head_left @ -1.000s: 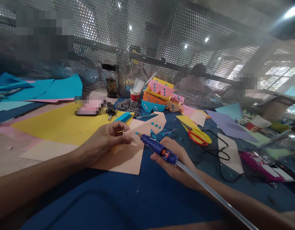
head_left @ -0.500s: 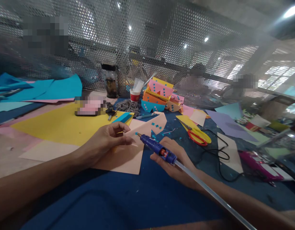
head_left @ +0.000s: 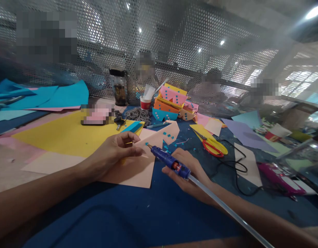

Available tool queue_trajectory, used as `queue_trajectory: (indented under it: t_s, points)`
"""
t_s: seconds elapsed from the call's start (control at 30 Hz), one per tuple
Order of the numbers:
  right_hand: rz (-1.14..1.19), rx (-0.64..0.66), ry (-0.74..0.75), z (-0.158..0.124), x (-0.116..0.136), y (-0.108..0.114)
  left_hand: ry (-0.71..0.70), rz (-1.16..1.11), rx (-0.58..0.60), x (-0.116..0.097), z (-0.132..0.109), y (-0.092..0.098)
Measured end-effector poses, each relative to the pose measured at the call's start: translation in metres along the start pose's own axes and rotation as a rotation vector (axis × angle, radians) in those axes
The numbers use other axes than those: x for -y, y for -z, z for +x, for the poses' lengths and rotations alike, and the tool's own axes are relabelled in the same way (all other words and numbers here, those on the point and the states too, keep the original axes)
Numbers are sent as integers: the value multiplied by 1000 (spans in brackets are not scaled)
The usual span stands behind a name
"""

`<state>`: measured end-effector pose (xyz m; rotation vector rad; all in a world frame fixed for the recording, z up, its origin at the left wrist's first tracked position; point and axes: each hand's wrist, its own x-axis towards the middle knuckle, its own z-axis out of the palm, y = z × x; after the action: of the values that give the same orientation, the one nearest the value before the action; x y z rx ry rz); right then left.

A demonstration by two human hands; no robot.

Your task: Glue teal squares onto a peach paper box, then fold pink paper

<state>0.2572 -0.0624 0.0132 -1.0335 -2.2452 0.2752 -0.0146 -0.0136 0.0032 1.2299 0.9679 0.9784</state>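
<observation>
My left hand [head_left: 123, 148] pinches one end of a folded peach paper piece [head_left: 159, 135] dotted with small blue squares. In my right hand [head_left: 188, 168] is a blue glue gun [head_left: 169, 161], a long clear glue stick [head_left: 226, 206] trailing from its back end. The gun's metal tip is at a blue square near my left fingers; I cannot tell whether it touches. Beneath lies a flat peach sheet [head_left: 138, 175]. Loose blue squares [head_left: 168, 148] are scattered on the blue tabletop [head_left: 117, 217] beside the paper.
Red-handled scissors [head_left: 213, 148] lie on yellow paper at right, near a black cord [head_left: 236, 179]. Behind are folded dotted papers [head_left: 171, 100], a red-and-white cup [head_left: 145, 102], grey string [head_left: 138, 114], a lidded bottle [head_left: 119, 89] and a phone [head_left: 94, 117]. Perforated metal [head_left: 169, 44] stands beyond.
The glue gun has shifted very slightly left, its tip still by the same blue square. My left hand and the folded paper have barely moved.
</observation>
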Motion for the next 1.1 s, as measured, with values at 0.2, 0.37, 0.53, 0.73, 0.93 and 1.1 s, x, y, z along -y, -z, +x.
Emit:
queue_trajectory:
  t_s: [0.2,0.37,0.53,0.73,0.93,1.1]
  points:
    - [-17,10,-3,0,1,1,-7,-2,16,2,1,0]
    - [-43,13,8,0,0,0,-22,14,27,2,1,-1]
    - [-39,23,-32,0,4,3,1,-18,1,-1,0,-1]
    - [66,-24,-67,-1,3,6,20,-69,-26,-4,2,3]
    - [270,-96,-306,-3,-9,9,-17,-10,-102,-11,4,11]
    - [319,-144,-549,-3,-21,18,-61,-15,-160,-11,8,20]
